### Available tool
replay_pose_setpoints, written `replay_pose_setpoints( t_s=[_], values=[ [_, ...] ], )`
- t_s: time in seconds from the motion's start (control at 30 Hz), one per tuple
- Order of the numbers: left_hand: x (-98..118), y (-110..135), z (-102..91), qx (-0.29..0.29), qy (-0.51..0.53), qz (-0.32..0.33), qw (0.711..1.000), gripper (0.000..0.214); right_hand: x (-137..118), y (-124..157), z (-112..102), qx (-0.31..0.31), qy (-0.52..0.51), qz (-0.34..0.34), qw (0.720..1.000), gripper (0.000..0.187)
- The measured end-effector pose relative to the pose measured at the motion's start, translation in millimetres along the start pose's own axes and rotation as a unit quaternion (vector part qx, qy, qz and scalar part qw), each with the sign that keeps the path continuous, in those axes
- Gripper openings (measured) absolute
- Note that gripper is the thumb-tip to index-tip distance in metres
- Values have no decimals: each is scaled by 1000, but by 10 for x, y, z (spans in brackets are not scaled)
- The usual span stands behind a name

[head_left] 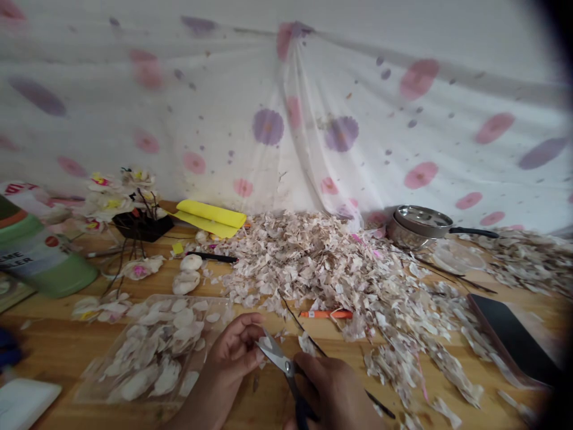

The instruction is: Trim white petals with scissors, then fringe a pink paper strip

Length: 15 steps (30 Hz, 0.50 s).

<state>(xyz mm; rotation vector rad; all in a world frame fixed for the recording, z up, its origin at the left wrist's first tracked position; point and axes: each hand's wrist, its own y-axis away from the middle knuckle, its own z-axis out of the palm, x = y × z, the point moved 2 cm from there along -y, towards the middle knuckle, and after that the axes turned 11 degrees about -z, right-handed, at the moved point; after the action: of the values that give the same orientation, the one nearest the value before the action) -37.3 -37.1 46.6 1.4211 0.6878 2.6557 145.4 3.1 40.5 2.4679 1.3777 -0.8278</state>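
Observation:
My right hand (333, 391) grips black-handled scissors (280, 361) at the bottom centre, blades pointing up-left. My left hand (235, 352) pinches a small pale petal piece (265, 343) right at the blade tips. Just left of it lies a clear plastic tray (92, 385) holding several cut white petals. Beyond my hands a big heap of pale dried scraps (331, 263) spreads over the wooden table (58, 346).
An orange pen (326, 314) and thin dark stems lie near the heap. Further off are a green container (42, 260), a black pot of artificial flowers (138, 224), yellow paper (210, 216), a metal pan (418, 224) and a dark tablet (514, 340). A flowered cloth hangs behind.

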Motion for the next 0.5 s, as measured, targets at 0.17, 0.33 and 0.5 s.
replay_pose_setpoints(
  t_s=[0.17,0.33,0.5],
  values=[
    [-28,-2,0,1,17,-10,1000,45,-54,-18,-68,-20,-18,6,1000,21],
    [-33,3,3,-4,24,-13,1000,45,-68,-27,-88,1,-57,16,998,26],
    [6,7,38,0,20,-30,999,45,-64,-23,-70,4,-79,18,997,29]
  ],
)
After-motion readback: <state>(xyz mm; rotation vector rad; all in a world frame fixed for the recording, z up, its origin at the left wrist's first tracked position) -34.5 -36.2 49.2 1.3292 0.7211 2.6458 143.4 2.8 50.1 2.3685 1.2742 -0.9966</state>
